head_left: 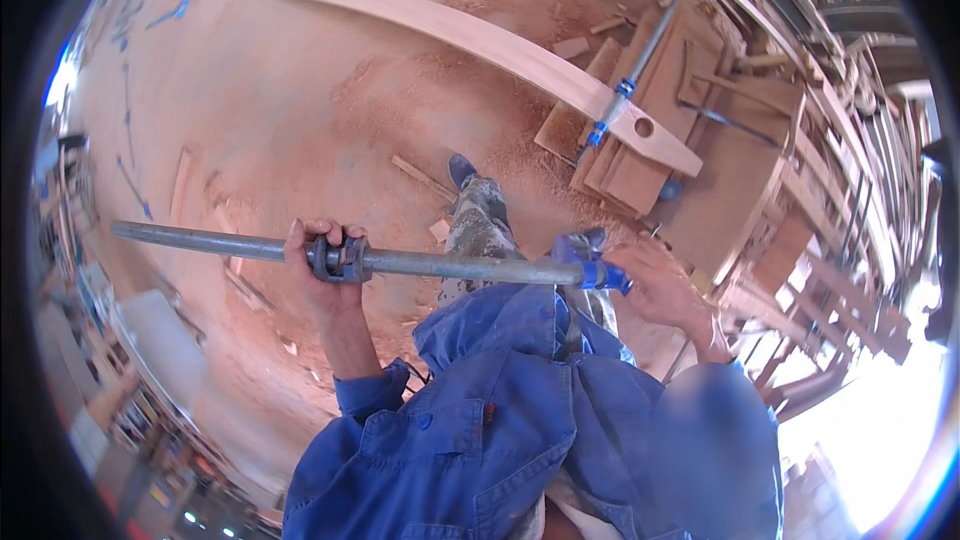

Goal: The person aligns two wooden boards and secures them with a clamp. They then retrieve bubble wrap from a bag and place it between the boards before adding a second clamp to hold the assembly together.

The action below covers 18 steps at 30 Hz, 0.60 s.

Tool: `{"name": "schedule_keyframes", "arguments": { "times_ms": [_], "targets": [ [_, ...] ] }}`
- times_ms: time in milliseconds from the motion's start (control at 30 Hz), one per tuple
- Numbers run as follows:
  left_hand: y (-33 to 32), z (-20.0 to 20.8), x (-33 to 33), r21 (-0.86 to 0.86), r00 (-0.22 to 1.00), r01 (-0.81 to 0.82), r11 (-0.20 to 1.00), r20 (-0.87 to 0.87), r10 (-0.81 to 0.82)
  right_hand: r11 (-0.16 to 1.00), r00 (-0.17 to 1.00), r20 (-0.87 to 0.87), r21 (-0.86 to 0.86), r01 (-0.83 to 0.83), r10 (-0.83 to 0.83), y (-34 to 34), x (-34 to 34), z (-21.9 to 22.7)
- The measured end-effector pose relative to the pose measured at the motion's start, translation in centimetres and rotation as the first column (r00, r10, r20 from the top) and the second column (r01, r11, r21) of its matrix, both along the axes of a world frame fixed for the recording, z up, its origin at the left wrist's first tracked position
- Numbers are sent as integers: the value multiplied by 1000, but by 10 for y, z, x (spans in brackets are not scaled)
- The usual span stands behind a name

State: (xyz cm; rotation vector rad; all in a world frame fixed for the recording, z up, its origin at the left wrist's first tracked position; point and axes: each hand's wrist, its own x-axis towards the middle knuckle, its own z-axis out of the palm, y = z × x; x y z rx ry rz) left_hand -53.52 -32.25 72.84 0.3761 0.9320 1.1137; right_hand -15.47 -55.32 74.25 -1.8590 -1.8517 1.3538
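A long grey pipe clamp (450,265) lies across the front of my body, nearly level. My left hand (325,252) is closed around its sliding jaw, left of the middle of the pipe. At the blue screw end on the right, my right hand (652,280) has its fingers curled over the clamp head; part of the grip is hidden. Ahead of me a long pale wooden board (480,35) with a round hole near its right end rests on stacked brown boards (640,170). A second blue-ended pipe clamp (655,40) sits across that board.
Reddish sawdust and wood scraps (420,178) cover the floor around my feet. Piled timber and wooden frames (830,200) stand along the right. More clamps (170,15) lie on the floor at the far left. A pale panel (160,340) and clutter line the left side.
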Motion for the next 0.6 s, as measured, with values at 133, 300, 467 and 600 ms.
{"name": "schedule_keyframes", "arguments": {
  "times_ms": [133, 300, 467, 600],
  "targets": [
    [68, 0, 5, 87, 964, 261, 962, 31, -264, 983, 992, -71, -157, 90, -102, 15, -41, 19],
    [134, -6, 76, 91, 874, 479, 873, 44, -484, 943, 946, -26, 77, 324, -323, 58, -88, 5],
    [158, -13, 189, 24, 697, 717, 697, -48, -715, 716, 715, 43, 12, 698, -698, 91, -95, -47],
    [166, -46, 280, 98, 470, 878, 468, 2, -883, 557, 557, 40, 0, 830, -830, 85, -78, -80]
  ]
}}
